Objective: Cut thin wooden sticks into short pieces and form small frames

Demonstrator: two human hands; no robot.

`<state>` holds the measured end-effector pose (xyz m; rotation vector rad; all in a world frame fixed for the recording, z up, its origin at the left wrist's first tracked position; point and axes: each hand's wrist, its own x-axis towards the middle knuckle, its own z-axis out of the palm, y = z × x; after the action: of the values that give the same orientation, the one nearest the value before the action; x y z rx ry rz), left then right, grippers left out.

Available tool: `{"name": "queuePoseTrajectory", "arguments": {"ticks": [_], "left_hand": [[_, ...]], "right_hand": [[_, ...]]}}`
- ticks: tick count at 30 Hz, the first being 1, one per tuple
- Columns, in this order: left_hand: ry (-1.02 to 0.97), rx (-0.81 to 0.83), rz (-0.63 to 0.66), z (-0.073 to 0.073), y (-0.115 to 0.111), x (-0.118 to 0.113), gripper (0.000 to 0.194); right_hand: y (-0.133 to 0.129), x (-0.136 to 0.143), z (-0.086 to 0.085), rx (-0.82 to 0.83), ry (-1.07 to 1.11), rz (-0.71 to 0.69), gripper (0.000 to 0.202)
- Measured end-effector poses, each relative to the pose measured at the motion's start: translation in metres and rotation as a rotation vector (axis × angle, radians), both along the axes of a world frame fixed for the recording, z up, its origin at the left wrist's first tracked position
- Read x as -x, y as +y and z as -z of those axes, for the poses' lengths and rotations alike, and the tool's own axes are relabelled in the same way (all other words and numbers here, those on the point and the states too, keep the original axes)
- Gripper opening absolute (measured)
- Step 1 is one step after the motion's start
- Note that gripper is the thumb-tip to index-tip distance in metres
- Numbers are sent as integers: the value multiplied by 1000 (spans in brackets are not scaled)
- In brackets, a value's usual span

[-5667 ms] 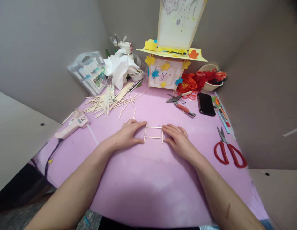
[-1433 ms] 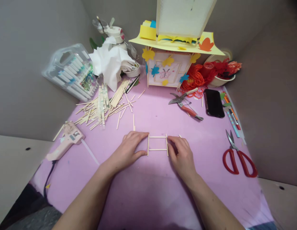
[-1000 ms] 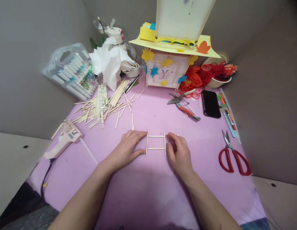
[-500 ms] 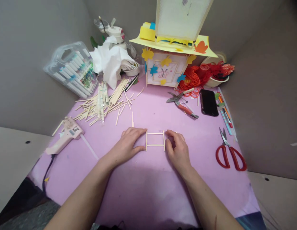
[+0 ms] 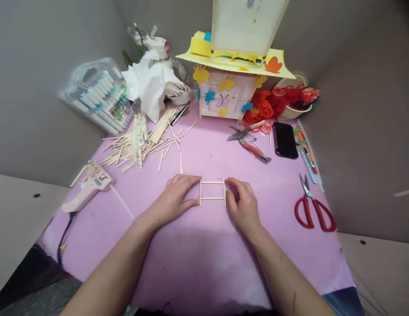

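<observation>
A small frame of thin wooden sticks [image 5: 212, 198] lies flat on the purple tabletop, two crosspieces joining two longer side sticks. My left hand [image 5: 175, 194] grips its left side, the index finger at the far end of that stick and the thumb at the near end. On the opposite side, my right hand [image 5: 244, 202] has curled fingers and thumb against the right stick. Part of a stick shows just behind my right hand. Short sticks [image 5: 181, 162] lie beyond my left hand.
A glue gun [image 5: 95, 182] and loose sticks [image 5: 161, 127] lie left. Pruning shears [image 5: 248, 141], a phone [image 5: 285, 140] and red-handled scissors [image 5: 309, 206] lie right. A decorated paper lantern [image 5: 224, 94] stands behind, between tissues [image 5: 151, 83] and red yarn [image 5: 262, 105].
The view has shifted slightly. Both hands keep their places at the two sides of the stick frame.
</observation>
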<state>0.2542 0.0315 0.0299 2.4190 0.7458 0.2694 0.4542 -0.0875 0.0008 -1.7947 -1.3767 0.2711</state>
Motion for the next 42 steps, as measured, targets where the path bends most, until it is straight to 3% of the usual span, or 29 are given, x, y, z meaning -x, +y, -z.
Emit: {"name": "queuePoseTrajectory", "arguments": {"ticks": [21,31,38,42], "left_hand": [[-17,-2,4,1,1,2,60],[-82,25,-26,4,3,7,59],[-228,-27,-323,4,1,2,24],[-317,-101,-523,2,0,2,19]], "right_hand": [[-1,1,-1,-22,26,15,28],[-4,3,-2,-195,46,120,23],[-9,-11,-13,-286,26,230,22],[-13,-29,-18,-302,38,341,22]]}}
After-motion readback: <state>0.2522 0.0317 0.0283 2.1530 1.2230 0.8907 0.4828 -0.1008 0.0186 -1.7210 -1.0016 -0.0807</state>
